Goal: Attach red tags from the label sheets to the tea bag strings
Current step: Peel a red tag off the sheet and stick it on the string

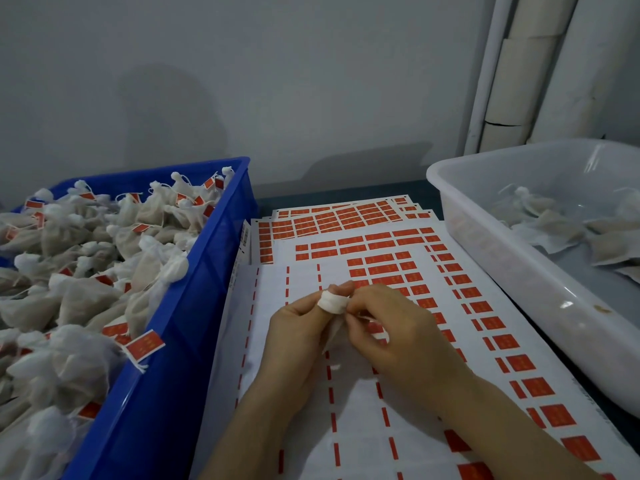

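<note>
My left hand (294, 327) and right hand (391, 327) are up against each other, fingers curled in, both pinching a little white tea bag (330, 336) that hangs down between them. My left thumb has white tape (332, 303) wrapped round it. Honestly can't tell if there's a tag in the pinch, my fingers cover that bit.

Right under my hands are the label sheets (301, 410), a fanned-out stack lying on the dark counter (346, 192). The top sheet is mostly peeled on its left side, and rows of red tags (391, 270) are left toward the right and far end.

Touching the sheets on the left is a blue crate (180, 341) heaped with tagged tea bags (86, 271). On the right is a clear white tub (502, 271) with a few plain tea bags (554, 226) in it.
</note>
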The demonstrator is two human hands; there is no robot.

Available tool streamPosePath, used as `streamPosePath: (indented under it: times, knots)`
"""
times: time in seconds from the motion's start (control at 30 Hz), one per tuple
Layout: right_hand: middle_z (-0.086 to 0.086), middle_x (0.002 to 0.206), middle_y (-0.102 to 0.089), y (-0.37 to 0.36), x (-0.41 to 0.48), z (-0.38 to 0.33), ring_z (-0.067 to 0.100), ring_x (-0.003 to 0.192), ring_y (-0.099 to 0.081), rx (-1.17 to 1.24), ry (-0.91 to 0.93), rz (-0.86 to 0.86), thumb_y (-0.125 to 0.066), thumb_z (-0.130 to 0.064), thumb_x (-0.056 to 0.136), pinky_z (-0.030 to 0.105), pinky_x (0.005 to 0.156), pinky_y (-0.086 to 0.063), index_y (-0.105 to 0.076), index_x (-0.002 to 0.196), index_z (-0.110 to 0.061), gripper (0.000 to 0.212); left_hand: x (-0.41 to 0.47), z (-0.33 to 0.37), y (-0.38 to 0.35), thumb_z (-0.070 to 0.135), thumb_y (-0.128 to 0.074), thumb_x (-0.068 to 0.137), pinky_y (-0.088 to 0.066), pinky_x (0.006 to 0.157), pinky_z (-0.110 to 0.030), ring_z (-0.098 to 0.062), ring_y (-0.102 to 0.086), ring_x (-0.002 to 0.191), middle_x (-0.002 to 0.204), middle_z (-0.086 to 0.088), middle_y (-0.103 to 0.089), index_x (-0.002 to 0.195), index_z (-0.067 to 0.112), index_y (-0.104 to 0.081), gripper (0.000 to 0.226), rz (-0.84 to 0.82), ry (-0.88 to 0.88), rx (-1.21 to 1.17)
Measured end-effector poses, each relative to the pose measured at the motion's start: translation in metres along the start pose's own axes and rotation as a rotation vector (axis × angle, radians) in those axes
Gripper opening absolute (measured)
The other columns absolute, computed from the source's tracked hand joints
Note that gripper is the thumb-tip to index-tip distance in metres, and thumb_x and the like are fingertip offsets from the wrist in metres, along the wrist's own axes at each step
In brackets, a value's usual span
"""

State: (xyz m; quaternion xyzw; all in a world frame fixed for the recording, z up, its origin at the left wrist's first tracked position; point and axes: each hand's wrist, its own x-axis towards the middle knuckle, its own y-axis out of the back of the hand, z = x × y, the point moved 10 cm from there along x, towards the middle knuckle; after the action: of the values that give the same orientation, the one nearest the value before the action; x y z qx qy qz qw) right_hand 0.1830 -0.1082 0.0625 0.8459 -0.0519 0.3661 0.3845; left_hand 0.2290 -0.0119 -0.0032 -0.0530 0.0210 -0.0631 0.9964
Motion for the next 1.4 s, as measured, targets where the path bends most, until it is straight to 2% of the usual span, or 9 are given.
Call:
streamPosePath:
  times: [0.17, 0.47, 0.63, 0.77, 0.87, 1.0, 1.13, 1.3, 1.4]
  knots:
    - [-0.001, 0.081, -0.070, 0.006, 0.000, 0.007, 0.002, 0.067, -0.061, 0.087, -0.068, 0.004, -0.062, -0.018, 0.080, -0.005, 0.071, -0.040, -0.064, 0.090, -0.008, 0.014, 0.001, 0.011, 0.001, 0.049, -0.057, 0.063, -0.051, 0.059, -0.011, -0.001, -0.068, 0.082, 0.079, 0.014, -0.073, 0.073, 0.047, -0.073, 0.019, -0.010, -0.060, 0.113]
    - [-0.005, 0.083, -0.068, 0.015, -0.001, 0.017, -0.002, 0.066, -0.057, 0.189, -0.136, 0.031, -0.055, -0.028, 0.084, -0.002, 0.072, -0.042, -0.066, 0.095, -0.013, 0.021, 0.003, 0.012, -0.001, 0.053, -0.059, 0.056, -0.045, 0.051, -0.005, 0.008, -0.064, 0.071, 0.068, 0.020, -0.070, 0.061, 0.051, -0.070, 0.013, -0.035, -0.077, 0.197]
    - [-0.016, 0.085, -0.062, 0.017, -0.002, 0.021, -0.008, 0.070, -0.056, 0.203, -0.176, 0.035, -0.056, -0.035, 0.081, 0.000, 0.073, -0.044, -0.066, 0.097, -0.021, 0.023, 0.003, 0.013, -0.001, 0.042, -0.062, 0.065, -0.048, 0.057, -0.007, 0.001, -0.067, 0.080, 0.076, 0.017, -0.073, 0.068, 0.047, -0.073, 0.012, -0.094, -0.085, 0.232]
    - [-0.023, 0.090, -0.059, 0.019, -0.001, 0.023, -0.011, 0.077, -0.055, 0.217, -0.198, 0.023, -0.058, -0.037, 0.083, -0.001, 0.079, -0.042, -0.061, 0.099, -0.033, 0.016, 0.001, 0.018, -0.004, 0.039, -0.063, 0.065, -0.044, 0.055, -0.002, 0.008, -0.064, 0.076, 0.071, 0.021, -0.071, 0.061, 0.048, -0.072, 0.014, -0.107, -0.120, 0.275]
    - [-0.030, 0.089, -0.057, 0.016, -0.001, 0.031, -0.009, 0.079, -0.057, 0.271, -0.283, -0.013, -0.053, -0.041, 0.077, 0.000, 0.080, -0.042, -0.059, 0.096, -0.039, 0.020, 0.000, 0.020, -0.009, 0.034, -0.063, 0.067, -0.043, 0.055, 0.000, 0.010, -0.063, 0.076, 0.071, 0.023, -0.070, 0.059, 0.047, -0.072, 0.017, -0.139, -0.132, 0.268]
    - [-0.026, 0.084, -0.059, 0.012, -0.001, 0.038, -0.002, 0.080, -0.060, 0.311, -0.374, -0.015, -0.050, -0.046, 0.072, 0.010, 0.074, -0.051, -0.060, 0.095, -0.040, 0.025, 0.000, 0.021, -0.009, 0.020, -0.068, 0.079, -0.045, 0.060, -0.001, 0.008, -0.063, 0.083, 0.080, 0.022, -0.070, 0.065, 0.046, -0.073, 0.030, -0.172, -0.150, 0.263]
    - [-0.024, 0.083, -0.060, 0.009, -0.002, 0.041, 0.003, 0.080, -0.062, 0.331, -0.408, -0.019, -0.048, -0.049, 0.069, 0.016, 0.073, -0.054, -0.058, 0.091, -0.044, 0.025, -0.001, 0.021, -0.009, 0.042, -0.065, 0.065, -0.050, 0.063, -0.006, 0.004, -0.063, 0.087, 0.086, 0.020, -0.070, 0.069, 0.044, -0.074, 0.010, -0.155, -0.128, 0.275]
    - [-0.036, 0.086, -0.054, 0.001, -0.002, 0.037, -0.015, 0.087, -0.055, 0.389, -0.384, -0.086, -0.045, -0.048, 0.074, -0.002, 0.069, -0.041, -0.050, 0.088, -0.052, 0.015, 0.001, 0.017, -0.009, 0.049, -0.059, 0.064, -0.053, 0.078, -0.018, -0.003, -0.066, 0.089, 0.086, 0.019, -0.071, 0.071, 0.046, -0.072, 0.016, -0.156, -0.101, 0.272]
    - [-0.035, 0.088, -0.055, -0.003, -0.002, 0.038, -0.015, 0.086, -0.055, 0.404, -0.378, -0.121, -0.054, -0.037, 0.084, -0.003, 0.066, -0.039, -0.050, 0.089, -0.052, 0.016, 0.000, 0.015, -0.010, 0.049, -0.059, 0.065, -0.055, 0.074, -0.018, -0.007, -0.068, 0.089, 0.087, 0.014, -0.073, 0.079, 0.037, -0.073, 0.023, -0.181, -0.105, 0.231]
